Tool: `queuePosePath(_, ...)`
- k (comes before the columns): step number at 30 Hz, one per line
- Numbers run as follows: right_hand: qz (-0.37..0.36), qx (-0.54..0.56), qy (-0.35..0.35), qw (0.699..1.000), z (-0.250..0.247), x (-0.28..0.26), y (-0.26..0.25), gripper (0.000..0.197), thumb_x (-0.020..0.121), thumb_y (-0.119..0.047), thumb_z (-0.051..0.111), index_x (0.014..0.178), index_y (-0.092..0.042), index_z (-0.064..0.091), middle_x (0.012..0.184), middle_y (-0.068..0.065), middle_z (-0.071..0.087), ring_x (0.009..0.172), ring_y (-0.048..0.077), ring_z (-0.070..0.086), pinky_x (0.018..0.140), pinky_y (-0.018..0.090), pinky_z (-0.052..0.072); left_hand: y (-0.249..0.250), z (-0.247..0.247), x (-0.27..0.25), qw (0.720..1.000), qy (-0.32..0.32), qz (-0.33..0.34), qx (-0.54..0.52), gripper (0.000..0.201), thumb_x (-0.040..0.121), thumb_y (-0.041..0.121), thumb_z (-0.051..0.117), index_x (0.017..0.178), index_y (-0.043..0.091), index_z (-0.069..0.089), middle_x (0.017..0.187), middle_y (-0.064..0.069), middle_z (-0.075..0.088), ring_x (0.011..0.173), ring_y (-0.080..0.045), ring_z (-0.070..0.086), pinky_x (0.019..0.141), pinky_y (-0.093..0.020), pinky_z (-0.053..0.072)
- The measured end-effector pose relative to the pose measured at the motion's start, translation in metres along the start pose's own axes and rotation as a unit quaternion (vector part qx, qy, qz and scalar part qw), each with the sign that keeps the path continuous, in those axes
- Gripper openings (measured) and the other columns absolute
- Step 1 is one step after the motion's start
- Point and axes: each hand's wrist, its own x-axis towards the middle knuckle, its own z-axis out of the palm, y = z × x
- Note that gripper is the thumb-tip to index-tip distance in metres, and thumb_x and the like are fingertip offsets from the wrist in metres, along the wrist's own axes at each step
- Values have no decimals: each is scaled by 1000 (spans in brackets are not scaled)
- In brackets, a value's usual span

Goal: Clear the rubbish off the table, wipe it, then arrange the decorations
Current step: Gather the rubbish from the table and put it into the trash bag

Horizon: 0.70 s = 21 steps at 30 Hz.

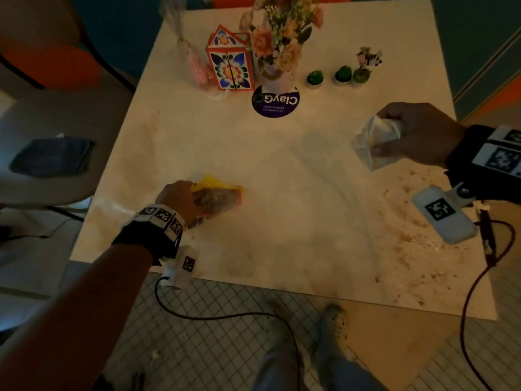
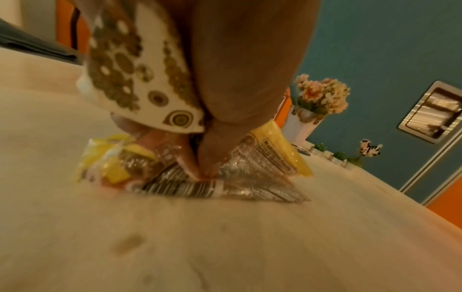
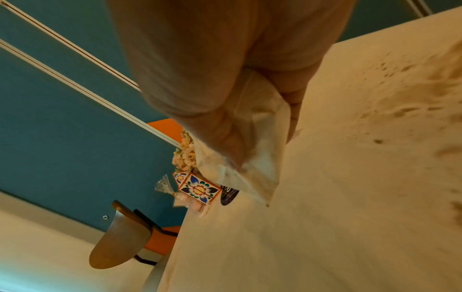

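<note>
My left hand (image 1: 180,197) pinches a crumpled yellow and clear snack wrapper (image 1: 220,196) that rests on the pale table (image 1: 282,235) near its front left. In the left wrist view the fingertips (image 2: 205,170) squeeze the wrapper (image 2: 237,185), and a white paper piece with brown circles (image 2: 140,75) is tucked in the same hand. My right hand (image 1: 417,134) grips a crumpled clear plastic bag (image 1: 372,142) above the table's right side; the right wrist view shows this bag (image 3: 252,154) hanging from my closed fingers.
Along the far edge stand a floral box (image 1: 230,66), a flower vase (image 1: 277,52), a pink sweet bag (image 1: 197,66), small green plants (image 1: 315,77) and a zebra figure (image 1: 368,59). Crumbs (image 1: 417,244) cover the front right. A grey cloth (image 1: 52,157) lies on the left chair.
</note>
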Motion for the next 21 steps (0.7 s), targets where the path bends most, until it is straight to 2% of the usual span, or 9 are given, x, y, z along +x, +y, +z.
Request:
queuePosePath(2, 9, -1, 7, 1000, -3, -9, 10, 43, 78, -11, 76, 116, -5, 57, 117, 17, 59, 101, 32, 55, 90, 52, 46, 3, 4, 3, 1000, 12, -2, -2, 66, 86, 30, 68, 139, 3, 40, 142, -18, 45, 127, -35, 46, 102, -40, 40)
queuePosePath(7, 49, 9, 23, 999, 9, -30, 28, 41, 79, -11, 75, 116, -4, 57, 119, 18, 58, 101, 33, 55, 90, 52, 46, 8, 8, 8, 1000, 14, -8, 22, 54, 89, 24, 62, 135, 1, 45, 137, -20, 49, 121, -37, 50, 98, -41, 46)
queuePosePath(9, 58, 19, 26, 998, 15, -37, 31, 41, 80, -12, 75, 116, -5, 57, 119, 18, 58, 101, 33, 56, 89, 50, 46, 10, 11, 8, 999, 21, 16, 33, 42, 87, 20, 63, 123, 0, 55, 126, -22, 57, 113, -37, 55, 90, -41, 47)
queuePosePath(11, 68, 23, 35, 997, 16, -43, 32, 40, 81, -13, 74, 116, -6, 57, 120, 17, 58, 95, 29, 53, 87, 47, 45, 13, 13, 5, 998, 37, 39, 45, 33, 88, 24, 60, 113, 3, 59, 118, -22, 61, 106, -37, 58, 86, -40, 49)
queuePosePath(14, 80, 33, 49, 995, 14, -55, 36, 40, 82, -15, 73, 118, -7, 56, 121, 14, 57, 94, 27, 51, 87, 47, 45, 9, 2, 3, 997, 57, 49, 9, 42, 90, 37, 58, 113, 3, 59, 116, -21, 62, 105, -39, 58, 88, -43, 49)
queuePosePath(17, 91, 17, 54, 994, 10, -65, 42, 41, 82, -18, 72, 118, -10, 54, 113, 9, 55, 97, 30, 52, 80, 44, 41, -5, -33, 8, 989, 117, 12, -91, 44, 85, 36, 66, 107, -2, 62, 112, -27, 63, 102, -43, 59, 87, -47, 50)
queuePosePath(18, 102, 11, 56, 993, 9, -69, 44, 42, 83, -19, 71, 120, -11, 53, 112, 7, 53, 101, 31, 52, 80, 42, 39, -11, -50, 8, 983, 130, -7, -132, 45, 84, 35, 68, 108, -2, 62, 112, -27, 63, 102, -43, 60, 87, -44, 50)
queuePosePath(20, 118, -6, 62, 991, 6, -76, 51, 49, 83, -21, 71, 126, -11, 50, 122, 10, 53, 110, 34, 51, 84, 43, 39, -16, -81, 6, 962, 141, -19, -232, 58, 78, 51, 70, 116, 7, 62, 117, -22, 63, 107, -42, 60, 83, -41, 49)
queuePosePath(21, 125, -10, 63, 990, 5, -79, 54, 52, 82, -22, 71, 128, -11, 50, 127, 13, 53, 111, 36, 51, 88, 45, 41, -17, -93, 7, 955, 152, -3, -254, 64, 74, 62, 68, 117, 15, 64, 117, -18, 64, 108, -41, 60, 86, -46, 50)
